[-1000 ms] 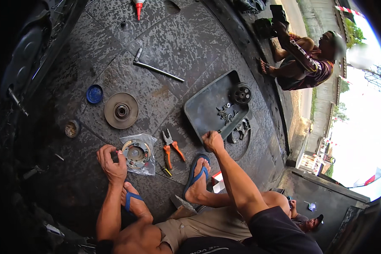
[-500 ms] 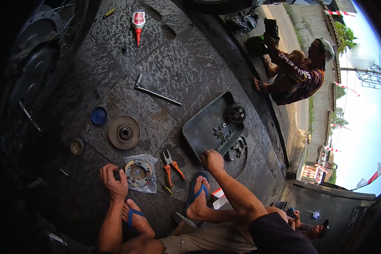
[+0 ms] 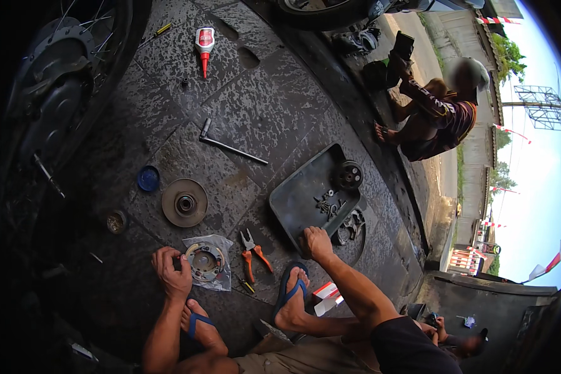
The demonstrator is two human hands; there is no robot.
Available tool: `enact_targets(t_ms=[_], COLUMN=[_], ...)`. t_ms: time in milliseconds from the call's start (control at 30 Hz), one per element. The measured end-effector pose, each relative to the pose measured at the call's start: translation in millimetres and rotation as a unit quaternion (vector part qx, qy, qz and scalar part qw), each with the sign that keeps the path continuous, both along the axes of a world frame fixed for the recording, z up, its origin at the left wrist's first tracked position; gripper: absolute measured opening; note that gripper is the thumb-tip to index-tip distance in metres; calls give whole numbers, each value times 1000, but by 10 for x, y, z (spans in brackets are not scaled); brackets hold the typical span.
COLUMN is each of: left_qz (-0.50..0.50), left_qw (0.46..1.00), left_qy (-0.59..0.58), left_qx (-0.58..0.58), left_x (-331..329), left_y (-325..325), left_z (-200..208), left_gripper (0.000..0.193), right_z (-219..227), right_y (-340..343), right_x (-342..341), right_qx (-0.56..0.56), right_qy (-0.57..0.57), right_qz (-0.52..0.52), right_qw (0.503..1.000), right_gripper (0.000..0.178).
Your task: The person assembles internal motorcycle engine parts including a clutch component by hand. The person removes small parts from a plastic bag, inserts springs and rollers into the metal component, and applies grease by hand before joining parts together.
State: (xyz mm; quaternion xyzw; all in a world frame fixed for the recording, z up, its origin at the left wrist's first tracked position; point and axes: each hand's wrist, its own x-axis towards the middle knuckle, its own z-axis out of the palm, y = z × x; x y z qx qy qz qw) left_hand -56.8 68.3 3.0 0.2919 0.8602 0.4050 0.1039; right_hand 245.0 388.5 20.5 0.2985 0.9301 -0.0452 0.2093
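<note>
My right hand [image 3: 318,244] grips the near edge of a dark tray [image 3: 293,187]. Inside the tray lie several loose bolts [image 3: 328,203] and a round black part with holes [image 3: 349,175]. My left hand [image 3: 172,273] hovers or rests beside a ring-shaped clutch shoe assembly [image 3: 206,262] in a clear plastic bag [image 3: 223,282]. Its fingers are curled with the tips turned away, so whatever they hold is hidden. Between the hands lie pliers with orange handles [image 3: 249,257]. Beyond the bag sits a round metal pulley disc [image 3: 184,204].
A long-handled wrench [image 3: 234,148], a white bottle with a red nozzle [image 3: 204,50], a blue lid [image 3: 148,179] and a small tin [image 3: 116,222] lie on the tiled floor. A motorcycle wheel [image 3: 75,62] stands far left. One person [image 3: 439,118] squats beyond; another [image 3: 455,340] is lower right.
The view has tilted slightly, so the floor things appear a little lower. My right hand stays on the tray edge and my left hand stays beside the bag.
</note>
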Motion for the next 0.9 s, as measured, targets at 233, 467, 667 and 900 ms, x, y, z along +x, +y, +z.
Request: enact_targets(t_ms=[233, 467, 667, 900], left_qz=[3, 0, -10, -7], left_qw=[1000, 1000, 1000, 1000], left_qy=[3, -11, -17, -9], left_qx=[-2, -6, 3, -6], left_x=[-26, 35, 68, 26], left_y=[-55, -46, 18, -34], left_z=[32, -4, -4, 5], left_gripper=[13, 12, 13, 12], right_z=[-6, -93, -58, 81], right_y=[1, 95, 171, 123], right_x=[27, 144, 142, 121], right_qx=[0, 20, 7, 27], right_qy=[52, 28, 1, -22], right_qz=[-4, 24, 60, -8], right_qw=[999, 999, 998, 999], right_gripper=[15, 12, 14, 14])
